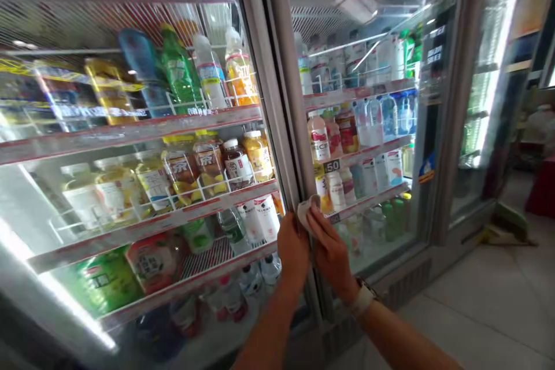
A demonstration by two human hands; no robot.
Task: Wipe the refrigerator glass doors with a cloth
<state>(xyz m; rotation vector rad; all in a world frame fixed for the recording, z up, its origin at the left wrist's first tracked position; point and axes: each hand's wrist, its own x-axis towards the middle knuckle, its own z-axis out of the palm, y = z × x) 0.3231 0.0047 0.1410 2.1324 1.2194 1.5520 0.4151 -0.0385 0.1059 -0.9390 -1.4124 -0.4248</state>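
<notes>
My right hand point(332, 251) is closed on a whitish cloth point(309, 211), its fingers pressing it against the metal door frame point(284, 87) between two glass-fronted drinks coolers. Right beside it, my left hand point(295, 251) is closed at the edge of the same frame, just below and left of the cloth. Its fingertips are mostly hidden behind the hand. A band or watch point(364, 299) circles my right wrist. Behind the glass on both sides stand shelves of bottled drinks.
To the left, a cooler shelf point(151, 219) holds several juice bottles behind low wire rails. The right-hand glass door point(390, 127) shows more bottles and cartons. Pale floor tiles point(472, 295) lie at lower right, with a green and yellow object point(507, 225) by the cooler base.
</notes>
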